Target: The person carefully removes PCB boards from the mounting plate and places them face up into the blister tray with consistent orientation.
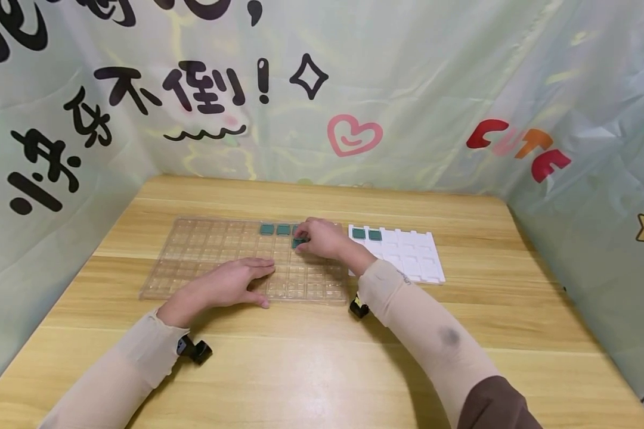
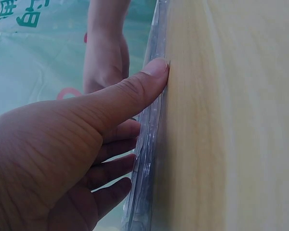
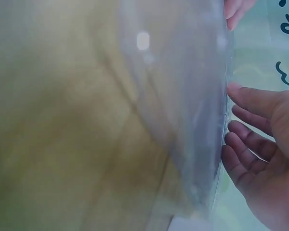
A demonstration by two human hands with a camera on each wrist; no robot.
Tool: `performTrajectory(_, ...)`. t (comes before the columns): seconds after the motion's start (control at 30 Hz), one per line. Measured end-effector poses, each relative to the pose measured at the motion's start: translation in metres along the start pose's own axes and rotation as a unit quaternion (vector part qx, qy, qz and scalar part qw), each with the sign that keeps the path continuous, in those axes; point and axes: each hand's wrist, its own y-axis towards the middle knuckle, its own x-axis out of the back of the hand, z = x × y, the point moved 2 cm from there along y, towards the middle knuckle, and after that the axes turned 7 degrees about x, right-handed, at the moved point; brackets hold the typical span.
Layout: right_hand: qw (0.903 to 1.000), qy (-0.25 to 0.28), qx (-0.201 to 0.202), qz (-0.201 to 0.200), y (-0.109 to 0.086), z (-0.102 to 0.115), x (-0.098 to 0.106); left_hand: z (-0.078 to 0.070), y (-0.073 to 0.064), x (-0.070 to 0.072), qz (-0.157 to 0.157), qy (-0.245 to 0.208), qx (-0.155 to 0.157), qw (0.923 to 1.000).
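Note:
A clear plastic tray with a grid of small compartments (image 1: 204,244) lies on the table. Dark green square chips (image 1: 266,229) sit along its far row, one partly covered by my right hand (image 1: 324,238). That hand pinches another green chip (image 1: 298,243) between thumb and fingers, just nearer than the far row. In the right wrist view its fingertips meet the tray surface, but the chip is hidden. My left hand (image 1: 233,283) rests on the tray with fingers extended. Its thumb (image 2: 151,72) lies against the near edge.
Right of the clear tray stands a white slotted tray (image 1: 413,253), with two green chips (image 1: 358,233) at its far left. A wooden table (image 1: 300,357) bears both trays. Printed curtains (image 1: 408,77) hang behind and beside it. Small black wrist devices (image 1: 195,350) sit under the sleeves.

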Motion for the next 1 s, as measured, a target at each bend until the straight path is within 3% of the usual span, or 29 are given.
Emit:
performTrajectory(0.6,0.9958,0.085,0.000,-0.033,-0.029,-0.021,0.015,-0.001,-0.001,0.000,0.000,0.004,0.000,1.0000)
performTrajectory(1.0,0.9926,0.105,-0.018,-0.059,-0.053,-0.043,0.028,-0.001,-0.001,0.000,-0.001,0.003,0.003,1.0000)
